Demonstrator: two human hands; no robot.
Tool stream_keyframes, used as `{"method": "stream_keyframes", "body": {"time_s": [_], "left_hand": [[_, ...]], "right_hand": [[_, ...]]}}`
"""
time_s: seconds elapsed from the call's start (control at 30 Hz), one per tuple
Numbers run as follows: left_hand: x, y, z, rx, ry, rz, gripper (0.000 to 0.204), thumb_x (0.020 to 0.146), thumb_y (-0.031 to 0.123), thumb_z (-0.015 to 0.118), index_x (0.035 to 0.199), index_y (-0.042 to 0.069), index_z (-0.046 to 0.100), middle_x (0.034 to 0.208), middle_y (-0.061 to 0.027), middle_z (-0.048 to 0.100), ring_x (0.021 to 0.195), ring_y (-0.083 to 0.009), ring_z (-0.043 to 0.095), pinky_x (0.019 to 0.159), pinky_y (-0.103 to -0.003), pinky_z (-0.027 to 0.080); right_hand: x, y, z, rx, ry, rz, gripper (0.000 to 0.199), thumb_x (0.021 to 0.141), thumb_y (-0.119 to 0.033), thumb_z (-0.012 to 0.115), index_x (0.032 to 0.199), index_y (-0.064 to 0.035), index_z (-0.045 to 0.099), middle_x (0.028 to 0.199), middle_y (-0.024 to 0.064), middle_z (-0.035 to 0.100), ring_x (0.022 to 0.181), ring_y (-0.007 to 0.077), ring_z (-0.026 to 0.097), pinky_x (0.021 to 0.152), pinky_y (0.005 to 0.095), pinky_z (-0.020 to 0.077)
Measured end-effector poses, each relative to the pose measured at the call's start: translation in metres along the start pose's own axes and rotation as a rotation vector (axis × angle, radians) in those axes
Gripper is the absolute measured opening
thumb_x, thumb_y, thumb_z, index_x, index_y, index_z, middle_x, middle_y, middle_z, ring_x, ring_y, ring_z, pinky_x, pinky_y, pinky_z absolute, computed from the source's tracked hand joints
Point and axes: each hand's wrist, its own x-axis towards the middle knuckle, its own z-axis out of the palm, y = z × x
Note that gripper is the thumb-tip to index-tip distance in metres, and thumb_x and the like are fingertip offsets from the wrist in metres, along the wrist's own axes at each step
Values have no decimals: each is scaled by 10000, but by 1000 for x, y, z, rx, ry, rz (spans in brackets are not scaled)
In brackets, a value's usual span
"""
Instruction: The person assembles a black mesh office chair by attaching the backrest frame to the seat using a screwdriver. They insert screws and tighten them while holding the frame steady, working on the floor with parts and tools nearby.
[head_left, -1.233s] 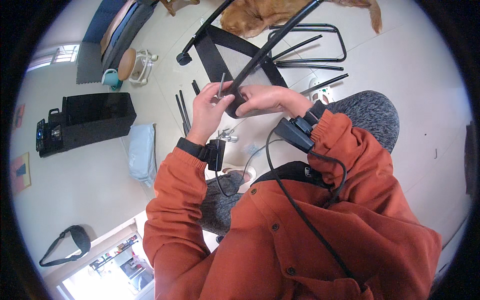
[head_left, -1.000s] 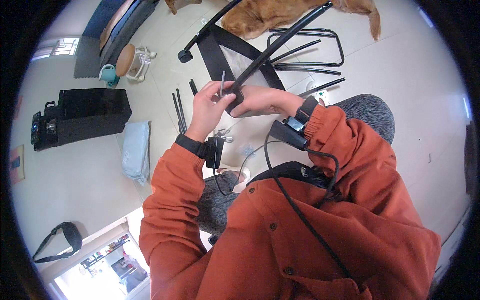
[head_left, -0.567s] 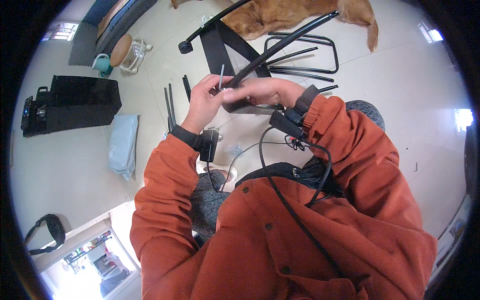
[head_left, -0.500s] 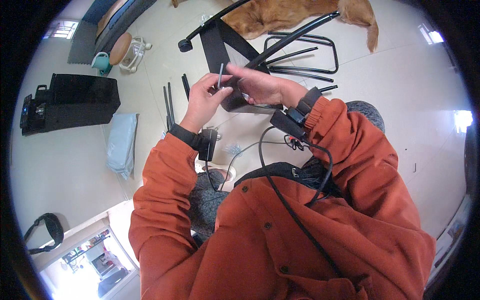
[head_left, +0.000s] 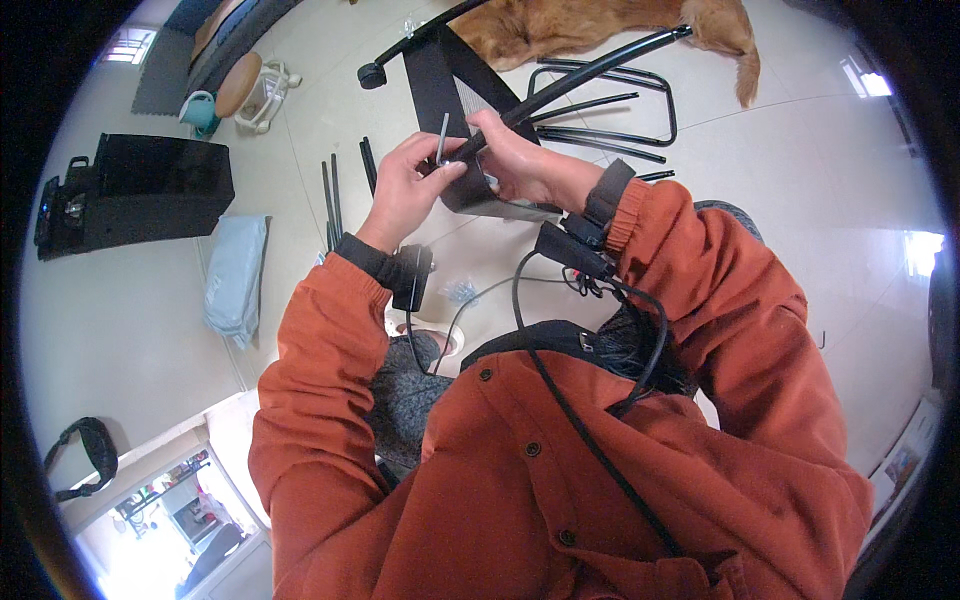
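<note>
My left hand (head_left: pixel 402 195) is closed on a grey hex key (head_left: pixel 444 138), pinched between thumb and fingers with its long arm pointing up. Its tip meets the near end of a long black metal tube (head_left: pixel 600 74). My right hand (head_left: pixel 545 172) wraps round that tube's near end, the thumb raised along it and the fingers partly hidden. A small white piece, perhaps a label, shows by these fingers. Under both hands stands a black chair-like frame with a dark fabric panel (head_left: pixel 428 85). The joint itself is covered by my hands.
Several black tubes (head_left: pixel 590 132) and a bent tube loop (head_left: pixel 672 105) lie on the floor to the right. A brown-furred dog (head_left: pixel 560 30) lies beyond. To the left are a black box-like appliance (head_left: pixel 160 185) and a pale blue package (head_left: pixel 237 280). Cables run from my wrists.
My right hand has closed in from a flatter pose round the tube's near end. The left hand stays at the joint with the hex key, which has tilted little.
</note>
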Motion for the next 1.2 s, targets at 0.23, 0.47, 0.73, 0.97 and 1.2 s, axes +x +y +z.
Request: {"method": "stream_keyframes", "body": {"time_s": [0.23,0.47,0.73,0.97,1.2], "left_hand": [[3,-4,0,44,-6,68,265,717,84,671,973,23,641,853,-88,594,789,-187,564,729,-289,437],[1,-2,-4,80,-19,1,256,716,99,685,958,25,641,863,-78,605,814,-181,573,736,-283,441],[-2,12,-1,108,99,-125,331,697,89,718,1006,55,606,837,-61,635,742,-139,577,678,-277,458],[-5,11,-8,127,92,-113,360,717,62,694,1062,31,595,840,-44,582,711,-93,546,614,-210,449],[0,6,-4,9,118,-132,348,757,43,638,1103,38,595,853,-37,556,737,-94,528,639,-218,444]], "right_hand": [[11,6,-5,-22,-17,-49,433,791,-535,320,625,-142,397,557,-10,369,484,125,301,476,290,242],[7,2,0,-50,-48,-50,383,815,-468,291,636,-146,394,569,-18,363,492,114,294,480,280,240],[-8,-1,4,-101,8,-88,343,823,-445,302,654,-155,372,579,-29,336,494,100,280,476,273,243],[-6,-5,1,-48,-47,-59,317,823,-427,345,664,-154,373,559,-33,328,454,92,272,437,260,202],[-14,-9,3,-22,-42,-52,310,819,-416,359,659,-151,367,553,-31,320,461,96,286,446,265,208]]}}
